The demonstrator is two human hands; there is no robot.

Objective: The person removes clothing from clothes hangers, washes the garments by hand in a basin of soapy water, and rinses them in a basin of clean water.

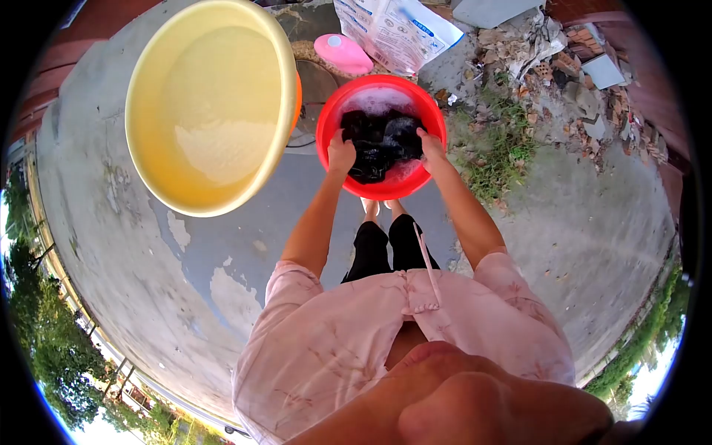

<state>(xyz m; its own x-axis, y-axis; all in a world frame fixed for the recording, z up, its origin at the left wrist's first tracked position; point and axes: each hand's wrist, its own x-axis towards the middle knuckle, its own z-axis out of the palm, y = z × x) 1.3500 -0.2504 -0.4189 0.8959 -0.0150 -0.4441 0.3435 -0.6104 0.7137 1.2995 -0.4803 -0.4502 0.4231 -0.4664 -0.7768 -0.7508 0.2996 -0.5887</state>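
A wet black garment (pixel 380 141) lies bunched in a red basin (pixel 324 126), with white suds (pixel 374 99) around its far side. At the garment's left edge, my left hand (pixel 342 153) is closed on the cloth. My right hand (pixel 430 147) grips the same cloth from the right side, just inside the rim. Some of the fingers of both hands are hidden by the fabric. What kind of garment it is, I cannot tell.
To the left stands a large yellow tub (pixel 222 96) holding clear water. Beyond the red basin are a pink bottle (pixel 343 53) and a white printed bag (pixel 397 33). Rubble (pixel 586 81) and weeds (pixel 508 159) lie to the right on the concrete ground.
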